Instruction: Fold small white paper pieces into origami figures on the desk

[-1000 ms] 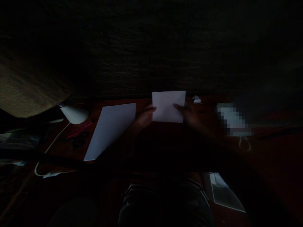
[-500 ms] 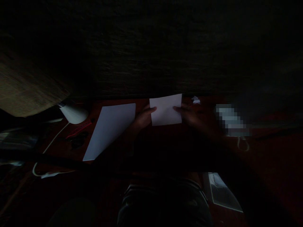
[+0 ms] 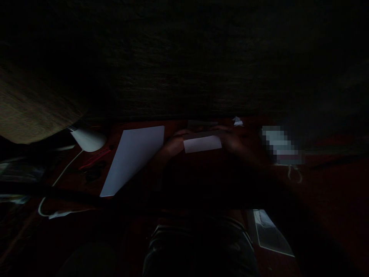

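Note:
A white sheet of paper (image 3: 202, 144) is held between my two hands above a dark reddish table. It bends across the middle, its upper part in shadow and its lower part facing me. My left hand (image 3: 175, 143) grips the left edge, and my right hand (image 3: 230, 138) grips the right edge, slightly blurred. To the left of my left hand lies a stack of white paper (image 3: 135, 154). Past the right hand sits a small crumpled piece of white paper (image 3: 238, 122). The light is very dim, so most finger detail is lost.
On the left stand a white lamp-like cone (image 3: 88, 140) with a pale cord (image 3: 67, 169), a red strip-shaped object (image 3: 95, 158) and a dark object (image 3: 93, 173). A blurred-out pale item (image 3: 281, 146) lies on the right. A clear sleeve (image 3: 272, 234) is lower right.
The sheet was flat and facing me; now it is bent over across its middle. Both hands have turned with it, still at its two sides. The other things stay put.

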Available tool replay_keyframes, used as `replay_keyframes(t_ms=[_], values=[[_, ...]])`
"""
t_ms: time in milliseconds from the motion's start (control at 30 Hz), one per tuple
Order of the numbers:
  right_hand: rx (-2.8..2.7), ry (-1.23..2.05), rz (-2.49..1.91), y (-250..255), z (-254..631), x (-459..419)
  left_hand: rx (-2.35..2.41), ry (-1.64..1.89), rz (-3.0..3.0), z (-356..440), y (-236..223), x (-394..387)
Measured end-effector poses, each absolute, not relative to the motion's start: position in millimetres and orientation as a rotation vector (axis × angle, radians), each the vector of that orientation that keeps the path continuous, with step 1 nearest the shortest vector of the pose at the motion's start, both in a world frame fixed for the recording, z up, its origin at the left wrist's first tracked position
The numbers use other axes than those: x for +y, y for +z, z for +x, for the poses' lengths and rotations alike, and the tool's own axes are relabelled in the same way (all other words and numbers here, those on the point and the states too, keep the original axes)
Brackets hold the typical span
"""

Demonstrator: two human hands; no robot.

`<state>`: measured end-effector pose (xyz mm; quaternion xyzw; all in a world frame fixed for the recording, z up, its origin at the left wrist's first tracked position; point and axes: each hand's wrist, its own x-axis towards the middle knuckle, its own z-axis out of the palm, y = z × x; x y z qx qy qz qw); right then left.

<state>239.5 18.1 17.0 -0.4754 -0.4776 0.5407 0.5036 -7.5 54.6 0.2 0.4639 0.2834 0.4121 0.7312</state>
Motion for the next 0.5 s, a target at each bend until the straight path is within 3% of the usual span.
replay_keyframes(t_ms=[267,500], values=[[-1.172,1.169,-1.143,10.9,241.8,20.5,0.437,0.928,0.905,-6.5,18.1,47.1],[-1.415,0.945,-1.116,19.8,238.1,9.6,0.604,0.921,1.006,-5.8,8.8,49.2]])
